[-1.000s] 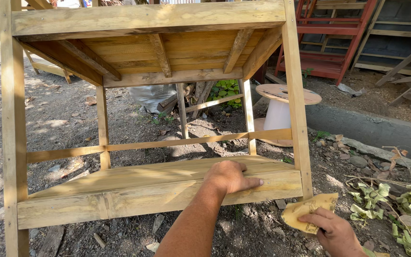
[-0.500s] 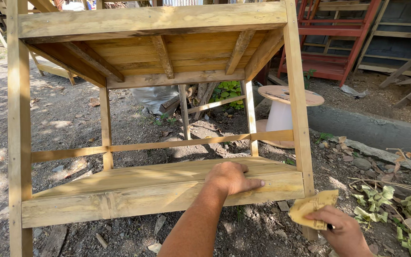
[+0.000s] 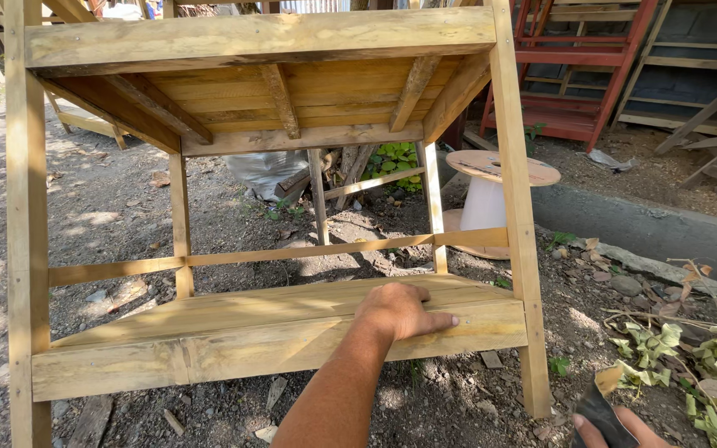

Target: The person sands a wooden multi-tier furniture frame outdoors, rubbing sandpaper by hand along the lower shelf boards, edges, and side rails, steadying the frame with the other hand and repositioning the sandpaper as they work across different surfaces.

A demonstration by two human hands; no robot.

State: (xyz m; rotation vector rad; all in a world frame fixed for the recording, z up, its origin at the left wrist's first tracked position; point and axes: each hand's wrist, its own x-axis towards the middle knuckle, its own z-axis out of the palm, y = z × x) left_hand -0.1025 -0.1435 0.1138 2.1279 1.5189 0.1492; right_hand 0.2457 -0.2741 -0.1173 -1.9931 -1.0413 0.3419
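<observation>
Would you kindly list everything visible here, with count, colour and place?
Wooden shelf frame: one, pale yellow-brown, centre, standing on dirt.
Lower shelf board: one, pale wood, across the frame's bottom.
Cable spool: one, white with a wooden top, behind the frame.
Red stair frame: one, top right.
Leafy cuttings: several, green, on the ground at right.
Sandpaper sheet: one, dark face showing, bottom right.
Left hand: resting flat on the lower shelf board.
Right hand: holding the sandpaper sheet.

Pale yellow-tan wooden shelf frame (image 3: pixel 267 332) with streaky grain, dark grey sheet of sandpaper (image 3: pixel 597 413) with tan edge near right, red painted wooden stand (image 3: pixel 578 58) far right, white spool with tan round top (image 3: pixel 501 170), green leaves (image 3: pixel 665 348) on brown dirt
</observation>
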